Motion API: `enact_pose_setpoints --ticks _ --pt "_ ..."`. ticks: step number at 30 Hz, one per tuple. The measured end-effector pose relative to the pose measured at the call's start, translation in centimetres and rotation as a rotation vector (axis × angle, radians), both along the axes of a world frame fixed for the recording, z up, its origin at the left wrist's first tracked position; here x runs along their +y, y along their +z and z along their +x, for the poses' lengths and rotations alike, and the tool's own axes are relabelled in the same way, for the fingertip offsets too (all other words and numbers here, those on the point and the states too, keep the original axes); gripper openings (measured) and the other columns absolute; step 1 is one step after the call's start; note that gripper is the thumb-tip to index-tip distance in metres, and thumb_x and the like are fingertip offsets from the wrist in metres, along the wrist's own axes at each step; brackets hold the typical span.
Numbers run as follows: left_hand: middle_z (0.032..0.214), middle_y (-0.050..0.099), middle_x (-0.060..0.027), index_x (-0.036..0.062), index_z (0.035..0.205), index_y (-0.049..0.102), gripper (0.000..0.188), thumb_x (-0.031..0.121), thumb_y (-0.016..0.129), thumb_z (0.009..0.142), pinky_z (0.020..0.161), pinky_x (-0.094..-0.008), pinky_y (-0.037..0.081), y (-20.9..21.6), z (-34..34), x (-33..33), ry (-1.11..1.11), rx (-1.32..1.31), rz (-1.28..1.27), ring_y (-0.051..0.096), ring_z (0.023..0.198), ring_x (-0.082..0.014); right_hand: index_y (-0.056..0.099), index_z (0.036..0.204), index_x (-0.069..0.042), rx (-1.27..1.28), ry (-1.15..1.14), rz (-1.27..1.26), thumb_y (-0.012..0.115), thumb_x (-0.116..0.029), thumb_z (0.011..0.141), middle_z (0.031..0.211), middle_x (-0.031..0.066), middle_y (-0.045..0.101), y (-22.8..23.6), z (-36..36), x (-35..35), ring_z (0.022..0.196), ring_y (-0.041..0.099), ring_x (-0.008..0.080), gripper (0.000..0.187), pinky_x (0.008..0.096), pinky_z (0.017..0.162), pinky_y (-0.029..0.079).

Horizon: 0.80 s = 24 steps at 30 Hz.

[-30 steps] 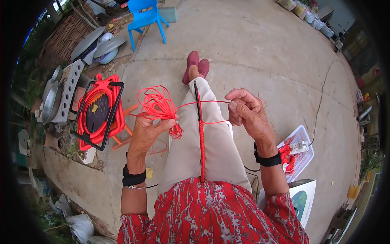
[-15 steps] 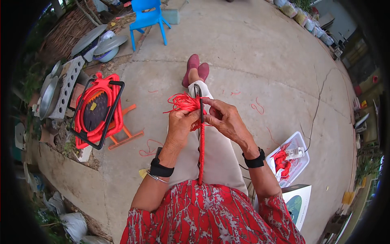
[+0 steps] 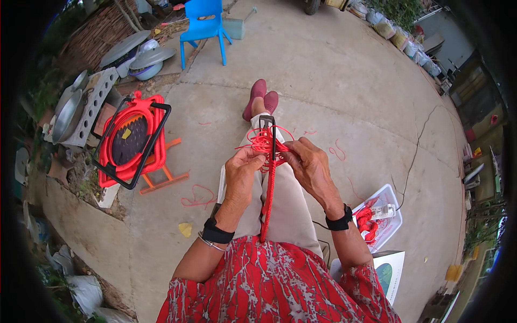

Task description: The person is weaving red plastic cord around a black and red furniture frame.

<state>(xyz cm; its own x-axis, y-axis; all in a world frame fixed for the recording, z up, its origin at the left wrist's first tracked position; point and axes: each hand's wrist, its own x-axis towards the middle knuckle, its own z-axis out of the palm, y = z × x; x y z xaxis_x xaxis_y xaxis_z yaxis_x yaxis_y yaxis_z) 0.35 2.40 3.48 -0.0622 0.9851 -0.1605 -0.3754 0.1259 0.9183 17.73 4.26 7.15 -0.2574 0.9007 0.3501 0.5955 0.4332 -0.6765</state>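
A braided red cord [image 3: 269, 200] runs up from my waist between my legs to a narrow black metal loop [image 3: 274, 141] standing over my shins. Loose thin red strands [image 3: 260, 141] are bunched around the loop, mostly on its left. My left hand [image 3: 240, 173] pinches some of these strands between thumb and fingers. On the other side of the loop, my right hand [image 3: 311, 171] has thumb and fingers closed on strands drawn out to the right. The exact crossing of the strands at the loop is too fine to make out.
On the left a red folding seat [image 3: 133, 141] with a black frame stands by concrete blocks and metal lids. A blue chair [image 3: 204, 31] is ahead. At right are a white plastic basket [image 3: 395, 207] with red cord and a white box [image 3: 397, 269]. Cord scraps lie on the concrete.
My right hand has moved off the black loop and now pulls strands to the right. The bunch has spread across the loop. My left hand stays left of it; the view has shifted slightly.
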Motion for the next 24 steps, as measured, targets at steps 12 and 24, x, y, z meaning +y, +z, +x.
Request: enact_pose_setpoints --ticks 12,24 --pt "0.092 0.066 -0.0032 -0.0006 0.111 0.063 0.029 0.015 0.067 0.087 0.074 -0.0228 0.050 1.9 2.2 -3.0 -0.044 -0.076 0.224 0.061 0.086 -0.0093 0.060 0.106 -0.001 0.343 0.246 0.075 0.059 -0.020 0.093 0.099 0.0081 0.064 7.6 -0.5 -3.6 0.090 0.060 0.0152 0.023 0.0281 0.073 0.050" --pt "0.099 0.064 -0.0054 -0.0037 0.125 0.055 0.043 0.008 0.067 0.086 0.081 -0.0234 0.048 -1.9 2.6 -2.7 -0.043 -0.011 0.223 0.059 0.089 -0.0088 0.050 0.102 -0.002 0.689 0.963 -0.604 0.045 -0.031 0.101 0.080 0.0027 0.045 8.3 -10.9 -11.6 0.074 0.043 0.0088 0.030 0.0248 0.067 0.038"
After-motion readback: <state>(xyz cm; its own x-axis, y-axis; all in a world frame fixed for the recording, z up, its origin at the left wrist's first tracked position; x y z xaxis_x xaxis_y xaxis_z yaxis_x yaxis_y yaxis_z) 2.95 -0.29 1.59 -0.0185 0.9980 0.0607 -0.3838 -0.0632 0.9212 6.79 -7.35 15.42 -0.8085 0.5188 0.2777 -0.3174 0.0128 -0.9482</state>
